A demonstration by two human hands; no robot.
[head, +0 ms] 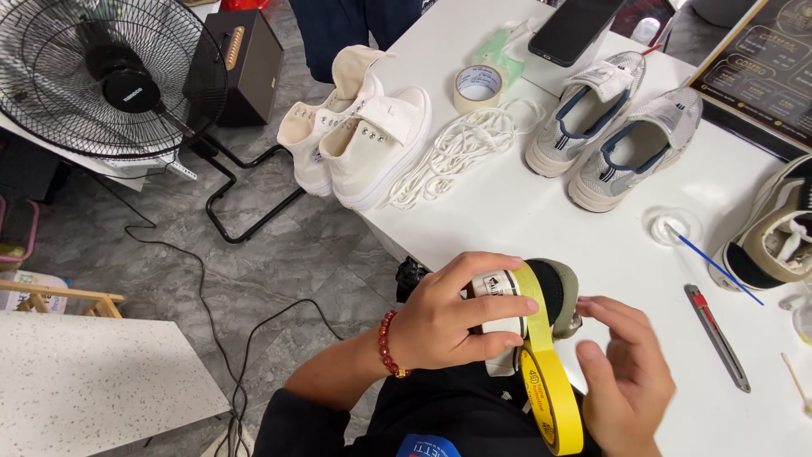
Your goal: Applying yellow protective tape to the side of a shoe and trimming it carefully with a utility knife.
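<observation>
My left hand [452, 317] grips a dark shoe [554, 292] by its heel, close to my body at the table's near edge. A strip of yellow masking tape runs over the shoe down to the yellow tape roll [554, 389], which hangs below it. My right hand [626, 372] is beside the roll with fingers spread, its fingertips touching the tape near the shoe. A red bead bracelet [389, 343] circles my left wrist.
On the white table [524, 211] stand a pair of white high-top shoes [359, 127], loose white laces [457, 152], a beige tape roll [478, 86], grey mesh sneakers [613, 127], a phone [575, 30], a utility knife [717, 337] and a small dish with a blue stick [677, 227]. A fan [110, 76] stands on the floor at left.
</observation>
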